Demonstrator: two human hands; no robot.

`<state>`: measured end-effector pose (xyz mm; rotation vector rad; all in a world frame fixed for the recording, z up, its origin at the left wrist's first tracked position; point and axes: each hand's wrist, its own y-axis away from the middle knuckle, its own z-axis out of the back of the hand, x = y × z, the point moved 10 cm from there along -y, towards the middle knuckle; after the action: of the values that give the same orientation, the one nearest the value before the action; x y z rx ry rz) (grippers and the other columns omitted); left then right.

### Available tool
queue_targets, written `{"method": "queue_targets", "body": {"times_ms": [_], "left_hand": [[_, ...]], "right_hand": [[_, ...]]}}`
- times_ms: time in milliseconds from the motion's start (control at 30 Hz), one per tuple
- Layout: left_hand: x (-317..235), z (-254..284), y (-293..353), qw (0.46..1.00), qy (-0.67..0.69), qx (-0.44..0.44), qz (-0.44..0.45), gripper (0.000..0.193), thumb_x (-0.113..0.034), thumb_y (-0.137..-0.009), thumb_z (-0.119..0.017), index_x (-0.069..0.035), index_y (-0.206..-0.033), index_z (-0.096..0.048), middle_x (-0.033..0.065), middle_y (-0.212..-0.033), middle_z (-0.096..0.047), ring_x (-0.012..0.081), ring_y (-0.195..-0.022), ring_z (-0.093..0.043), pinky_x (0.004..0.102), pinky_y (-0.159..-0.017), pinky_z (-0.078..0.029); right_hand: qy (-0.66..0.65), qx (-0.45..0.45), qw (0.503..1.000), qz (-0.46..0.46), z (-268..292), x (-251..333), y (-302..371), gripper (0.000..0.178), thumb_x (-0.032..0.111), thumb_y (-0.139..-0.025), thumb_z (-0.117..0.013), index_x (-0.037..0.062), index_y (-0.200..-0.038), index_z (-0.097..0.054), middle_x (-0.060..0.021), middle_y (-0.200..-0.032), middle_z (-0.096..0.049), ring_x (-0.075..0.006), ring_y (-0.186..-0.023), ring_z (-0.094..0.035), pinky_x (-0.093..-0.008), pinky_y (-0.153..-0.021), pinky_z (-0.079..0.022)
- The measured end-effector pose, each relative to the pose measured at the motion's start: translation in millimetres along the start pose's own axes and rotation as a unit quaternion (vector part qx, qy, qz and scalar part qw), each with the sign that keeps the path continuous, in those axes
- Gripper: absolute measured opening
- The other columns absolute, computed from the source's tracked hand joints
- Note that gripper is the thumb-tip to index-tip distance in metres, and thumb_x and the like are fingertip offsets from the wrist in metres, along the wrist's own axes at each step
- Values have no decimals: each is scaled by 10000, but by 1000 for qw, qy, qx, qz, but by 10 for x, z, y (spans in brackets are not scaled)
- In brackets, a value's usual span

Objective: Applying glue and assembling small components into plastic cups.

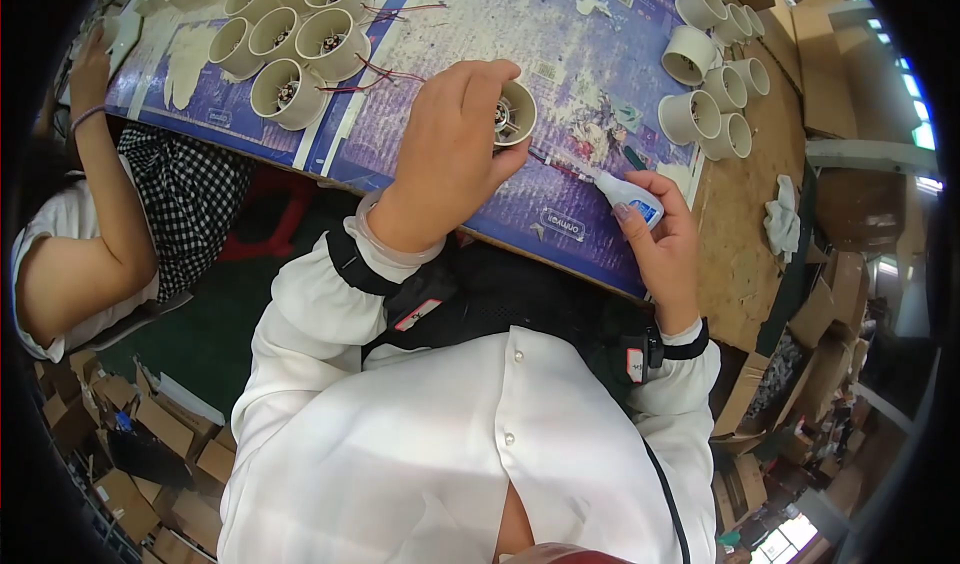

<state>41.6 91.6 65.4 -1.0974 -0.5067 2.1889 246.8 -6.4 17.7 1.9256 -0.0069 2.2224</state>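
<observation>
The left hand [450, 149] wraps its fingers around a cream plastic cup housing [515, 114], held on its side above the purple sheet [560, 54] covering the tabletop [735, 254]. Right of that housing, the right hand [662, 236] grips a small white glue bottle [630, 196] with a blue label, nozzle pointing toward the housing. More cream housings [295, 39] cluster left of it, others [715, 89] to its right.

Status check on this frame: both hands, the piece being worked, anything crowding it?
Left hand gripping a cream cup-shaped housing, open end showing. Right hand holding a small glue bottle, nozzle toward the housing. Nothing between them; more housings stand apart.
</observation>
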Motion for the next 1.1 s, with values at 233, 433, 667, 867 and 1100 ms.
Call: {"method": "queue_targets", "body": {"times_ms": [233,433,667,867,1100], "left_hand": [[-16,13,-7,1000,4,-7,-9,609,-61,-699,-809,-38,-1230,-511,157,-1103,-581,349,-976,-581,410,-846,-474],[-23,17,-11,1000,9,-6,-10,607,-53,-700,-805,-30,-1229,-508,165,-1104,-580,355,-976,-582,410,-844,-475],[-16,17,-12,1000,11,-3,-8,601,-50,-701,-802,-24,-1225,-507,171,-1106,-579,358,-978,-582,410,-844,-475],[-25,23,-20,1000,6,0,-5,606,-46,-696,-801,-25,-1224,-505,169,-1105,-576,358,-973,-580,412,-841,-473],[3,7,-4,1000,15,0,-1,615,-49,-696,-800,-27,-1231,-500,170,-1105,-573,359,-979,-578,412,-846,-470]], "right_hand": [[37,-30,998,43,7,129,35,345,84,-925,-696,7,-1229,-551,-31,-1098,-606,-83,-961,-574,-222,-825,-476],[62,-46,996,53,-1,231,42,322,81,-919,-695,8,-1201,-560,-25,-1061,-609,-77,-922,-571,-218,-788,-472],[68,-47,995,57,-16,295,56,305,73,-917,-691,8,-1186,-563,-24,-1050,-607,-74,-906,-565,-217,-769,-468],[82,-48,993,68,-29,371,51,291,72,-909,-693,8,-1167,-573,-22,-1026,-610,-71,-882,-563,-213,-749,-462],[100,-55,991,68,-36,442,42,262,67,-905,-687,6,-1135,-579,-21,-992,-612,-67,-852,-560,-213,-723,-460]]}}
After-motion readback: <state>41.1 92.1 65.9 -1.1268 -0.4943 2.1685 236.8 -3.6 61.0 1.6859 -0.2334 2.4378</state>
